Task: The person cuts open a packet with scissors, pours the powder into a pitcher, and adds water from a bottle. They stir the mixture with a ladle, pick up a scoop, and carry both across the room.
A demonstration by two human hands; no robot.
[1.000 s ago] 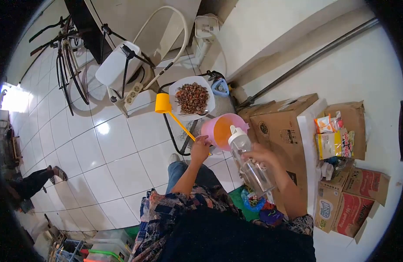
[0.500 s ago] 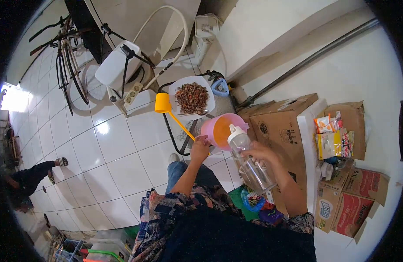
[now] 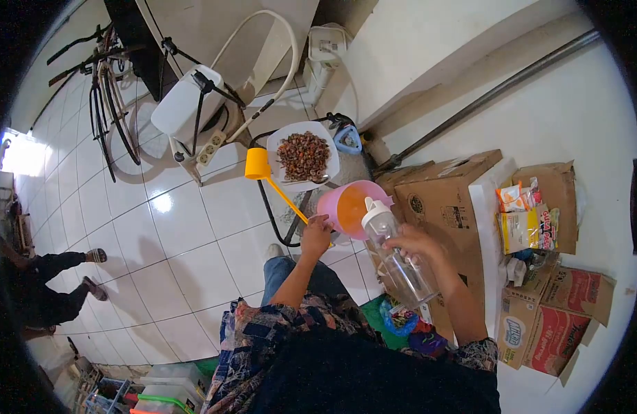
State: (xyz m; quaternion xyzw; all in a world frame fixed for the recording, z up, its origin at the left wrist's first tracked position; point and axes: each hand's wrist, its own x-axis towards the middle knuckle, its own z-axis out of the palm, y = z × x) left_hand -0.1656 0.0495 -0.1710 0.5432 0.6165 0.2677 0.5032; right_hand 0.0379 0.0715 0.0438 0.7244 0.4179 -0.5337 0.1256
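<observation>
My left hand [image 3: 316, 238] is closed around the handle of a yellow dipper [image 3: 257, 164], whose cup points away from me over the floor. In my right hand [image 3: 409, 241] is a clear bottle [image 3: 409, 279] with a white spouted lid [image 3: 375, 210], tilted so the lid leans toward a pink bucket [image 3: 330, 203]. Orange-brown contents show inside the bucket. Just beyond it, a white plate [image 3: 277, 141] heaped with small brown snail-like pieces [image 3: 304, 155] rests on a black-framed stand [image 3: 280, 238]. A spoon handle shows at the plate's near edge.
Cardboard boxes [image 3: 439, 207] stand to the right, with yellow packets [image 3: 522, 231] beyond. A power strip [image 3: 211, 148] and a white container [image 3: 184, 103] are at upper left, near a bicycle [image 3: 108, 90]. Another person's legs [image 3: 63, 297] are at far left.
The other person at the far left has stepped, and a second foot now shows. My hands, the dipper and the bottle are almost where they were.
</observation>
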